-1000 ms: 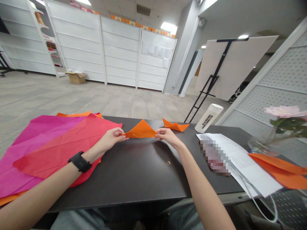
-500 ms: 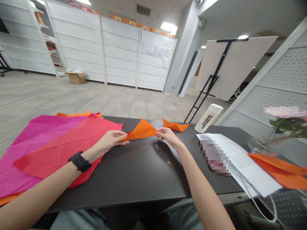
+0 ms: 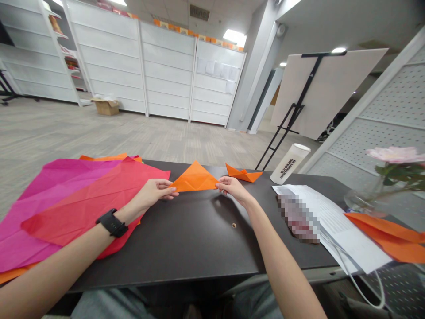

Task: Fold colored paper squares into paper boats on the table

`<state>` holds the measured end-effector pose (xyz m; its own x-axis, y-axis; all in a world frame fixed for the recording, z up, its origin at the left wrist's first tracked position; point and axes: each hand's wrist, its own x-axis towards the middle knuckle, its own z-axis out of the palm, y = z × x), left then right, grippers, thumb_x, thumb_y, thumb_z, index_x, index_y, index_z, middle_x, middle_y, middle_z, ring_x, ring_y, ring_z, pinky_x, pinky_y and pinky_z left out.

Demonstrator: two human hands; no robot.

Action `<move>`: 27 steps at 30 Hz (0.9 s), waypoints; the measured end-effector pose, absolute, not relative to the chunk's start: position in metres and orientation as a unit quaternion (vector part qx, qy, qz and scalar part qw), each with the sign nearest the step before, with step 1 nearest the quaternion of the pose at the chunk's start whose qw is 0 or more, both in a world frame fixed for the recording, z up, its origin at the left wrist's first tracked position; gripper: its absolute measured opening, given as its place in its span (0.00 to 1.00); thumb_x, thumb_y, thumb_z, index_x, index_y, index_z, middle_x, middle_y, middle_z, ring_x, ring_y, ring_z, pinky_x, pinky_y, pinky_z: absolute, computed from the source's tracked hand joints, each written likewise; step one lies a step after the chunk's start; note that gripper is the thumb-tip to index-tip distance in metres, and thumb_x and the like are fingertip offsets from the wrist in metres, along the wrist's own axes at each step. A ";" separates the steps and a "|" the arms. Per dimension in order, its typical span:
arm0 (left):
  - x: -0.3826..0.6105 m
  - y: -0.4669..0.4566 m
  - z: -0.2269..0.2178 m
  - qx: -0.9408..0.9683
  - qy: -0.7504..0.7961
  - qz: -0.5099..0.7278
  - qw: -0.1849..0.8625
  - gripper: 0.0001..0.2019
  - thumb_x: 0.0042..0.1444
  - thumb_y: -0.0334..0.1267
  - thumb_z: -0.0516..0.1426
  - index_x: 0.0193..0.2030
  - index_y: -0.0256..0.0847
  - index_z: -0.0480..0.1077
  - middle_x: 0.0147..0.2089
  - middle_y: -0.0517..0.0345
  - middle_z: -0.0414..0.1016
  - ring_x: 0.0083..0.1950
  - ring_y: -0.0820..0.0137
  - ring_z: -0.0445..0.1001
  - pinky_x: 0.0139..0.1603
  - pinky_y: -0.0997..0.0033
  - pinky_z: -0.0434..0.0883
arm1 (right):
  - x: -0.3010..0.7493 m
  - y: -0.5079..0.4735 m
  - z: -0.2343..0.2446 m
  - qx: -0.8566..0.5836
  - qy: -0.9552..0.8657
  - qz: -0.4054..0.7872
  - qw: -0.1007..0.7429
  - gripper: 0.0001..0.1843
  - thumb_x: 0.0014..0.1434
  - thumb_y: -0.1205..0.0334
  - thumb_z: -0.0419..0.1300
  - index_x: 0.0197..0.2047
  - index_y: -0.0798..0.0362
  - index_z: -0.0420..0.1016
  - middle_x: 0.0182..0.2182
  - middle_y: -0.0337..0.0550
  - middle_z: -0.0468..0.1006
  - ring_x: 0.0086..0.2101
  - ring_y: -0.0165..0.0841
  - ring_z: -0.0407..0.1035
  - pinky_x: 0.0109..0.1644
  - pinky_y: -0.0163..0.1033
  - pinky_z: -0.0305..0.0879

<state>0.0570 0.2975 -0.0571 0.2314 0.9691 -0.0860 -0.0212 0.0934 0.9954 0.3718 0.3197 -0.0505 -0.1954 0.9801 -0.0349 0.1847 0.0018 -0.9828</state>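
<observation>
Here's the folded orange triangle (image 3: 195,179), peak up over the worktop (image 3: 195,248), left of the orange paper boat (image 3: 245,175), and both hands have it! The left hand (image 3: 158,191) pinches the corner farther from the boat, thumb and fingers closed on it; the right hand (image 3: 229,187) nips the corner nearer the boat, fingertips together. Well left of the boat, a red sheet (image 3: 96,206) overlaps a magenta sheet (image 3: 63,181); right of the boat, there's a white container (image 3: 289,165).

Office-like room, grey floor (image 3: 159,135), white panelled units (image 3: 168,75), ceiling lights (image 3: 235,36), black easel (image 3: 295,114)
</observation>
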 end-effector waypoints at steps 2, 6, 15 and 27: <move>0.055 0.298 -0.058 0.528 0.455 0.421 0.581 0.24 0.35 0.48 0.73 0.36 0.34 0.77 0.34 0.47 0.83 0.36 0.63 0.82 0.40 0.67 0.77 | 0.371 0.318 -0.050 -0.491 -0.588 0.511 0.390 0.12 0.48 0.60 0.71 0.30 0.54 0.72 0.25 0.41 0.80 0.27 0.28 0.73 0.25 0.29 0.60; 0.053 0.300 -0.062 0.535 0.450 0.421 0.577 0.23 0.36 0.48 0.73 0.36 0.35 0.78 0.33 0.48 0.83 0.35 0.65 0.81 0.41 0.68 0.77 | 0.368 0.316 -0.049 -0.487 -0.586 0.532 0.371 0.12 0.51 0.59 0.69 0.35 0.55 0.74 0.26 0.44 0.81 0.30 0.31 0.77 0.26 0.30 0.64; 0.056 0.295 -0.053 0.539 0.428 0.402 0.604 0.20 0.42 0.46 0.71 0.39 0.36 0.80 0.40 0.47 0.83 0.44 0.63 0.81 0.50 0.67 0.76 | 0.370 0.316 -0.046 -0.487 -0.587 0.530 0.371 0.08 0.60 0.60 0.62 0.35 0.56 0.77 0.37 0.49 0.84 0.31 0.28 0.78 0.25 0.27 0.63; 0.052 0.300 -0.061 0.493 0.425 0.439 0.620 0.20 0.40 0.43 0.73 0.39 0.36 0.79 0.39 0.48 0.83 0.43 0.65 0.82 0.49 0.71 0.76 | 0.368 0.317 -0.047 -0.500 -0.585 0.526 0.362 0.14 0.61 0.54 0.63 0.32 0.58 0.77 0.31 0.52 0.84 0.26 0.28 0.76 0.23 0.28 0.61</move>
<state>0.0521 0.2997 -0.0608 0.2545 0.9625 -0.0941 -0.1258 0.1294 0.9836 0.3681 0.3166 -0.0468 -0.2368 0.9661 -0.1025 0.2050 -0.0534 -0.9773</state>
